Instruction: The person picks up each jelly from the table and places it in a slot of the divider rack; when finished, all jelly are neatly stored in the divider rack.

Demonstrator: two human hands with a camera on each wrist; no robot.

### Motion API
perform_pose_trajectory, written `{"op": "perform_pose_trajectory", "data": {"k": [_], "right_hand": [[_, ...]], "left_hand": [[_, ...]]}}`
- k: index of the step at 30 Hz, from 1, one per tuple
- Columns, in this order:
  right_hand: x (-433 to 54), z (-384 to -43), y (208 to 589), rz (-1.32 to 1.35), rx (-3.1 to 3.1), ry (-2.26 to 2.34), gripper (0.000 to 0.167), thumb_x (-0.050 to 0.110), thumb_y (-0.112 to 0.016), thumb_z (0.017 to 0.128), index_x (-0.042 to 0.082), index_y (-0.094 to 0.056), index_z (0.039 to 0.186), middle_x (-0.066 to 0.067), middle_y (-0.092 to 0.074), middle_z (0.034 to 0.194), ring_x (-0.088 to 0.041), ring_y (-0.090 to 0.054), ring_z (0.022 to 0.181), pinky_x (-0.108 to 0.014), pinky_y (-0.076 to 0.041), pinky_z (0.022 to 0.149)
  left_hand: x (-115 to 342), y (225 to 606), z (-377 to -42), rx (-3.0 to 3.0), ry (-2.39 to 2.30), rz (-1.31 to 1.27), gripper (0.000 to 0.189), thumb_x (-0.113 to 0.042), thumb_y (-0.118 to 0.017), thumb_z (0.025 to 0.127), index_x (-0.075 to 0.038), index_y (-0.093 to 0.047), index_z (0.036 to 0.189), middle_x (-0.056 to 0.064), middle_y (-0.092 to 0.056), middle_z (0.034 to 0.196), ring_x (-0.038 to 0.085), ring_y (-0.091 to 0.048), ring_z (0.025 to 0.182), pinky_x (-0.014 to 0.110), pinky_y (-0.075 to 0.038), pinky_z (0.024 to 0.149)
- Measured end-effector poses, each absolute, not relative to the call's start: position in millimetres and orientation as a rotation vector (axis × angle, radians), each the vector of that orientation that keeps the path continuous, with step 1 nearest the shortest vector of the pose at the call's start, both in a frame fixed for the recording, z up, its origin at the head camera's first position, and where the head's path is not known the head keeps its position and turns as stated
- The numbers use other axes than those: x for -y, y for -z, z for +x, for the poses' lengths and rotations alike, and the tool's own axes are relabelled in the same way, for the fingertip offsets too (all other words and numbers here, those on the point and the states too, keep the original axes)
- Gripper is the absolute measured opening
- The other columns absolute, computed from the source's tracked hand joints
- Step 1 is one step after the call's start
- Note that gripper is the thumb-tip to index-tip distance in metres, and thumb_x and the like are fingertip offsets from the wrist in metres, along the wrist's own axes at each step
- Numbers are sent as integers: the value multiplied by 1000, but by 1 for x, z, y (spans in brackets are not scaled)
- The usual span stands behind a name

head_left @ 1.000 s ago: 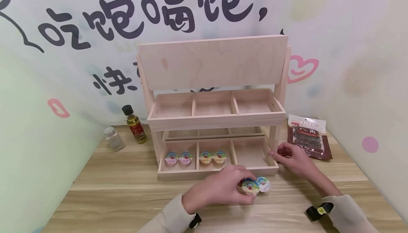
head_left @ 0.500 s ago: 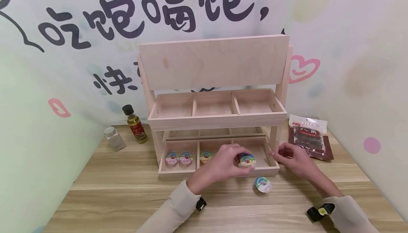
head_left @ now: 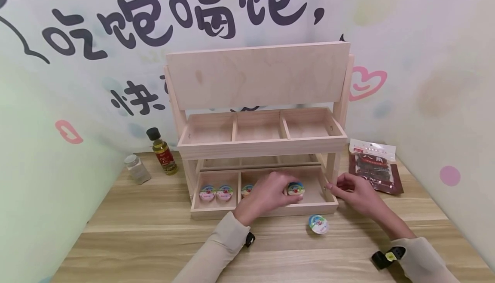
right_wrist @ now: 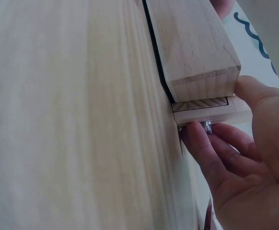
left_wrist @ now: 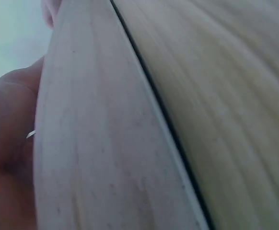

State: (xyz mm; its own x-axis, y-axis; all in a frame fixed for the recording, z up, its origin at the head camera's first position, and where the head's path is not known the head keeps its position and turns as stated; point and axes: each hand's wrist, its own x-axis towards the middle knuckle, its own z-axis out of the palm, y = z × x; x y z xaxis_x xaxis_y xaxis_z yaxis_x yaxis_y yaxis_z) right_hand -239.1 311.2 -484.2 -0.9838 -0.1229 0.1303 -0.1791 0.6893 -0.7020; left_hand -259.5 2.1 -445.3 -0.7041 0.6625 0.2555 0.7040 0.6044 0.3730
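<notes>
A two-tier wooden rack [head_left: 263, 149] stands upright, each tier split into compartments. In the lower right compartment, my left hand [head_left: 267, 193] pinches a small jelly cup [head_left: 295, 189] with a printed lid. My right hand [head_left: 357, 195] grips the right end of the lower tray, thumb at the inner side and fingers outside; a metal bolt [right_wrist: 207, 127] shows between those fingers in the right wrist view. Two pink-lidded jelly cups [head_left: 215, 192] sit in the lower left compartment. An orange-lidded jelly cup [head_left: 246, 190] shows in the middle one, partly behind my left hand. Another jelly cup [head_left: 319, 224] lies on the table before the rack.
To the rack's left are an oil bottle [head_left: 164, 154] with a black cap and a small clear jar [head_left: 137, 170]. A brown spice packet [head_left: 375, 167] lies at the right, behind my right hand. Walls [head_left: 437, 81] close in the back and sides.
My left hand has lifted a jelly cup from the table in front and carried it up and back into the lower right compartment. The right hand has stayed on the rack's end.
</notes>
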Motion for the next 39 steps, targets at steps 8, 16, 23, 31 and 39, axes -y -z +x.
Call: {"op": "perform_pose_trajectory", "data": {"k": [8,16,23,31,39], "right_hand": [[-310,-239,484,255,2820,-1174,35,41,-77,102,8,-74,112,-9,-79,110,-21,-72,103,-22,-57,78],[-311,-239,485,252,2819,-1175,35,41,-77,102,8,-74,111,-9,-79,109,-18,-71,100,-22,-57,78],[-311,-239,484,236,2823,-1184,36,42,-77,101,8,-74,111,-9,-79,110,-21,-72,102,-22,-56,78],[-311,-239,484,240,2820,-1180,35,42,-77,101,8,-74,111,-9,-79,110,-22,-72,103,-22,-56,78],[-311,-239,485,246,2821,-1180,34,42,-77,101,9,-74,110,-8,-78,109,-20,-71,102,-23,-56,77]], "left_hand": [[-3,444,-260,2819,627,-1123,36,-34,-81,96,-15,-78,126,-7,-73,95,4,-56,75,17,-42,55],[-7,442,-258,2858,620,-1088,36,-31,-82,95,-14,-77,125,-5,-72,95,6,-56,75,19,-41,54],[-9,442,-257,2861,632,-1069,41,-36,-83,95,-15,-76,130,-4,-75,101,6,-58,79,21,-43,56],[-9,440,-255,2882,635,-1063,42,-34,-83,96,-14,-75,132,-3,-74,105,6,-58,82,21,-43,57],[-9,439,-254,2908,682,-1015,39,-33,-86,93,-14,-77,126,-5,-73,98,5,-57,78,20,-45,56]]}}
